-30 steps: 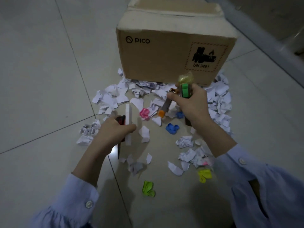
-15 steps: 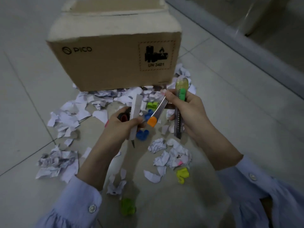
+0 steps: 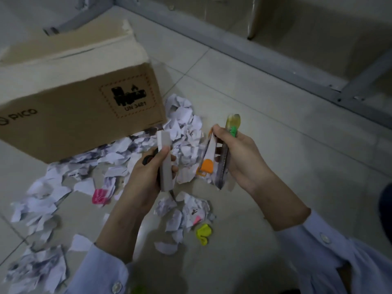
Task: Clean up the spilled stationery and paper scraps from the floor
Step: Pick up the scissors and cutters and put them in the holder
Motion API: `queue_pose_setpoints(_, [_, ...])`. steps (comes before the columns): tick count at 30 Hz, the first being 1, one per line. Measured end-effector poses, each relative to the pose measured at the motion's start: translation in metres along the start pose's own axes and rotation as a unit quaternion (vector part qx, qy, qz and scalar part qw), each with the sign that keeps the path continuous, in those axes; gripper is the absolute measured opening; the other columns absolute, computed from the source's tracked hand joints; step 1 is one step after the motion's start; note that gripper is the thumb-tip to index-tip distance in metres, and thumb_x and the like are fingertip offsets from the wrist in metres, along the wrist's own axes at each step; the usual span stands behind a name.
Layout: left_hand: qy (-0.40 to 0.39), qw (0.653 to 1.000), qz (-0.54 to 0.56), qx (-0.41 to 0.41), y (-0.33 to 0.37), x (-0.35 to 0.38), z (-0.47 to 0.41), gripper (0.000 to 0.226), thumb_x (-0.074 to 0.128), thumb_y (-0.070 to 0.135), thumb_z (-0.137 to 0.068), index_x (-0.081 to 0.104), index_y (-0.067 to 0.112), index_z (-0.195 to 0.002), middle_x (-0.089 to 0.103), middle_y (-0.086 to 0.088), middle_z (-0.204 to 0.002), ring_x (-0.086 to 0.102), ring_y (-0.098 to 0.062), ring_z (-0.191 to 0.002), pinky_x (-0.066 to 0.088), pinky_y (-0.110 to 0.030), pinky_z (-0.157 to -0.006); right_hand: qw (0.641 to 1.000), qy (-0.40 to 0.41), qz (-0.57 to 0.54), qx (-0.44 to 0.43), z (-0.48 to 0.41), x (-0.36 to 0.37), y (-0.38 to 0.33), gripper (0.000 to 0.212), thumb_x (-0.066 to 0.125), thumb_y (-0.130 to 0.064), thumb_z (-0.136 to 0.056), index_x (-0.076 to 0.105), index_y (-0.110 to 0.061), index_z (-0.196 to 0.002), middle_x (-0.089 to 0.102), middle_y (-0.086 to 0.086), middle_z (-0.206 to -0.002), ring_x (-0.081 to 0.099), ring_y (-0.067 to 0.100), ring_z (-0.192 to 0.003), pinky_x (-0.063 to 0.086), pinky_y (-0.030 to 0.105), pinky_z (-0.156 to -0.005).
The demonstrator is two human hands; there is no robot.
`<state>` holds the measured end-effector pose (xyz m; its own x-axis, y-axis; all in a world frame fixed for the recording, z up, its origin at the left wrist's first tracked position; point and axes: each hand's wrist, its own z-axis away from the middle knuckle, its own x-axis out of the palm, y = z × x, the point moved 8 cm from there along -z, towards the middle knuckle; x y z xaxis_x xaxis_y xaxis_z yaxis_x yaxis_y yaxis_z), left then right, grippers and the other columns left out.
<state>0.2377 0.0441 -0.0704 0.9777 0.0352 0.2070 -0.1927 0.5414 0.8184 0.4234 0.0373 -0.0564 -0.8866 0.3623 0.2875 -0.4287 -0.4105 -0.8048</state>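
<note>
Nearest, around 6 o'clock, one yellow clip [image 3: 203, 231] lies on the floor [image 3: 275, 128], with one pink clip [image 3: 99, 196] over at 8. Mid-frame, the left hand [image 3: 146, 177] is curled round one white eraser block [image 3: 165, 164] plus one pair of scissors [image 3: 148, 159]. The right hand [image 3: 241, 160] grips one utility knife [image 3: 223, 166] and one orange-tipped thing [image 3: 206, 166]. Compared to half a second back, the hands have pulled apart and grabbed nothing new, so it's probably drop-off time. Paper scraps [image 3: 182, 115] are way too many to count. One cardboard box [image 3: 84, 115] sits at 10.
</note>
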Motion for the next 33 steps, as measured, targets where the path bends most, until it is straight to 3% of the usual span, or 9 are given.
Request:
queue_pose_setpoints(4, [-0.011, 1.000, -0.008, 0.005, 0.004, 0.016, 0.001, 0.026, 0.048, 0.029, -0.096, 0.053, 0.017, -0.119, 0.059, -0.001, -0.093, 0.059, -0.017, -0.075, 0.051, -0.025, -0.062, 0.992, 0.020, -0.112, 0.060, 0.011, -0.019, 0.001, 0.026, 0.058, -0.027, -0.094, 0.059, -0.001, -0.098, 0.061, 0.005, -0.067, 0.062, 0.015, -0.055, 0.052, 0.023, -0.051])
queue_pose_setpoints(8, [-0.029, 0.999, 0.010, 0.016, 0.015, 0.031, 0.009, 0.022, 0.044, 0.033, -0.097, 0.056, 0.018, -0.107, 0.059, -0.003, -0.094, 0.059, -0.019, -0.079, 0.047, -0.029, -0.068, 0.985, 0.056, -0.139, 0.088, 0.026, -0.033, 0.003, 0.033, 0.060, -0.033, -0.093, 0.059, 0.000, -0.100, 0.062, 0.012, -0.073, 0.064, 0.021, -0.061, 0.057, 0.030, -0.055])
queue_pose_setpoints(11, [-0.043, 0.998, 0.010, 0.039, 0.026, 0.042, 0.019, 0.023, 0.042, 0.035, -0.097, 0.057, 0.019, -0.106, 0.060, -0.002, -0.094, 0.060, -0.018, -0.079, 0.048, -0.029, -0.068, 0.986, 0.053, -0.130, 0.092, 0.041, -0.035, -0.002, 0.032, 0.058, -0.033, -0.094, 0.058, -0.001, -0.094, 0.068, 0.013, -0.059, 0.068, 0.020, -0.053, 0.058, 0.030, -0.052])
queue_pose_setpoints(17, [-0.090, 0.990, -0.014, 0.108, 0.061, 0.076, 0.059, 0.015, 0.047, 0.027, -0.097, 0.059, 0.019, -0.098, 0.065, -0.002, -0.096, 0.067, -0.015, -0.070, 0.053, -0.022, -0.057, 0.986, 0.014, -0.126, 0.103, 0.083, -0.026, -0.024, 0.025, 0.060, -0.028, -0.092, 0.056, -0.004, -0.090, 0.062, 0.009, -0.055, 0.062, 0.018, -0.046, 0.055, 0.027, -0.048])
queue_pose_setpoints(20, [-0.130, 0.984, -0.017, 0.124, 0.083, 0.103, 0.088, 0.014, 0.048, 0.023, -0.096, 0.060, 0.016, -0.100, 0.065, -0.005, -0.095, 0.068, -0.016, -0.067, 0.056, -0.025, -0.061, 0.983, -0.007, -0.163, 0.080, 0.113, -0.029, -0.052, 0.017, 0.056, -0.016, -0.093, 0.056, -0.006, -0.079, 0.054, 0.006, -0.065, 0.056, 0.017, -0.049, 0.055, 0.025, -0.049])
queue_pose_setpoints(22, [-0.160, 0.978, -0.022, 0.132, 0.101, 0.125, 0.112, 0.022, 0.049, 0.024, -0.096, 0.058, 0.008, -0.108, 0.063, -0.008, -0.094, 0.068, -0.017, -0.067, 0.057, -0.027, -0.062, 0.978, -0.022, -0.202, 0.051, 0.133, -0.035, -0.078, 0.013, 0.054, -0.013, -0.093, 0.057, -0.006, -0.083, 0.052, 0.005, -0.068, 0.054, 0.016, -0.049, 0.053, 0.024, -0.047])
queue_pose_setpoints(25, [-0.193, 0.970, -0.022, 0.146, 0.129, 0.158, 0.145, 0.029, 0.049, 0.024, -0.095, 0.053, 0.005, -0.116, 0.061, -0.010, -0.095, 0.067, -0.021, -0.071, 0.058, -0.030, -0.062, 0.965, -0.036, -0.258, 0.013, 0.164, -0.050, -0.124, 0.019, 0.052, -0.019, -0.097, 0.057, -0.004, -0.085, 0.052, 0.006, -0.070, 0.054, 0.014, -0.041, 0.050, 0.021, -0.040])
queue_pose_setpoints(30, [-0.255, 0.952, 0.005, 0.171, 0.180, 0.221, 0.213, 0.034, 0.045, 0.029, -0.097, 0.051, 0.002, -0.117, 0.055, -0.011, -0.085, 0.058, -0.022, -0.067, 0.056, -0.028, -0.055, 0.963, -0.007, -0.264, -0.051, 0.238, -0.092, -0.203, 0.043, 0.050, -0.027, -0.098, 0.058, 0.001, -0.067, 0.055, 0.009, -0.066, 0.050, 0.013, -0.033, 0.044, 0.017, -0.032])
queue_pose_setpoints(33, [-0.308, 0.931, 0.002, 0.196, 0.206, 0.266, 0.263, 0.034, 0.043, 0.034, -0.098, 0.054, 0.006, -0.114, 0.054, -0.007, -0.079, 0.056, -0.017, -0.057, 0.051, -0.026, -0.051, 0.962, -0.002, -0.252, -0.102, 0.290, -0.122, -0.247, 0.033, 0.048, -0.026, -0.099, 0.055, -0.003, -0.076, 0.055, 0.008, -0.067, 0.049, 0.012, -0.035, 0.042, 0.016, -0.034])
